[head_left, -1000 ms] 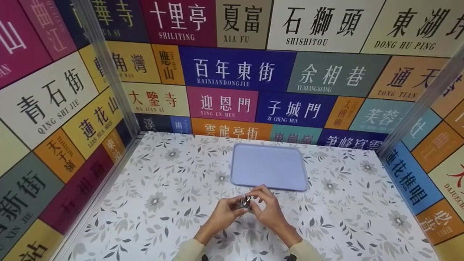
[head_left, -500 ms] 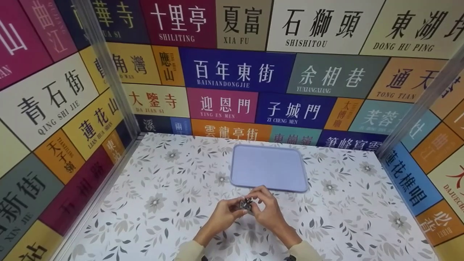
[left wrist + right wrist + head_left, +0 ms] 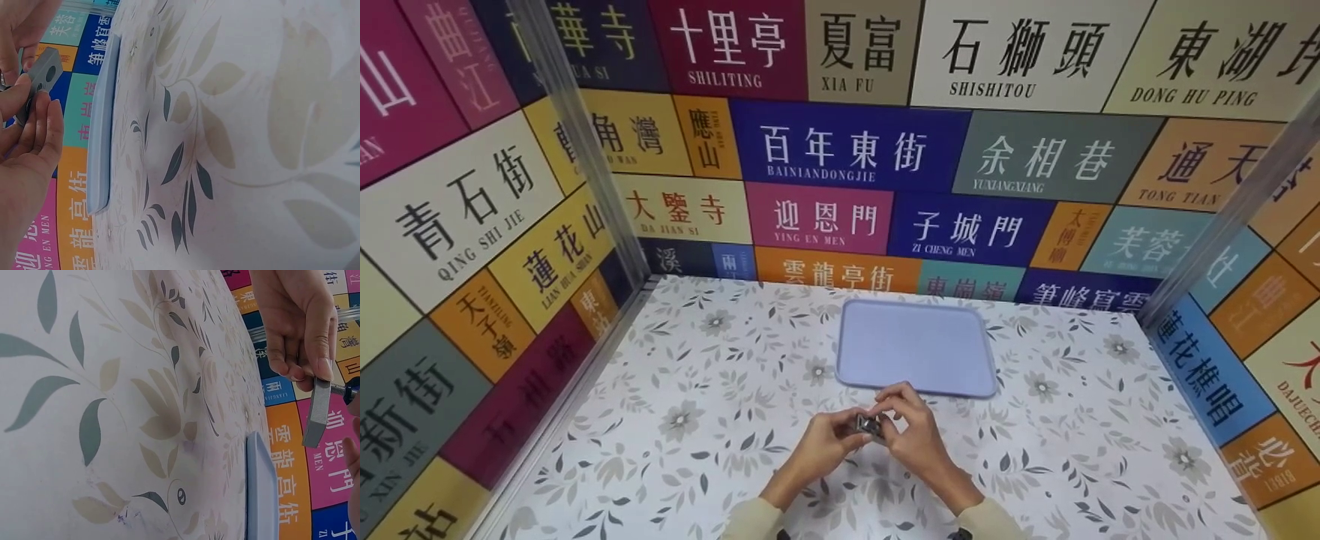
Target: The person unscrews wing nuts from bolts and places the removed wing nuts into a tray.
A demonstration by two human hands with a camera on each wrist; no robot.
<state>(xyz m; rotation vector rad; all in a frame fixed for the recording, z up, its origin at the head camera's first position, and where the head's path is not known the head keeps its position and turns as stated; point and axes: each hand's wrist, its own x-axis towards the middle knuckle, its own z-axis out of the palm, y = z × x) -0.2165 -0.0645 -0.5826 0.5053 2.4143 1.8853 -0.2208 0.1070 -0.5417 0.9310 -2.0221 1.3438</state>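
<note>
Both hands meet over the table's near middle around a small grey metal block with a threaded screw (image 3: 868, 424). My left hand (image 3: 823, 448) pinches the block between thumb and fingers. In the left wrist view one face of the block (image 3: 46, 71) shows a round hole. The right wrist view shows its edge (image 3: 317, 414), with the screw (image 3: 336, 389) standing out sideways into a dark end. My right hand (image 3: 916, 433) has its thumb and fingers curled at the screw side; its exact grip is partly hidden.
A pale lavender-blue tray (image 3: 915, 348) lies on the table just beyond the hands. Leaf-and-flower patterned covering spreads over the table (image 3: 697, 465). Colourful panels with lettering (image 3: 851, 142) rise behind and on both sides, with clear strips at the corners.
A shiny part of the metal piece stuck up between the fingers a second ago; now it sits lower. My right fingertips have shifted slightly, while my left hand stays almost still.
</note>
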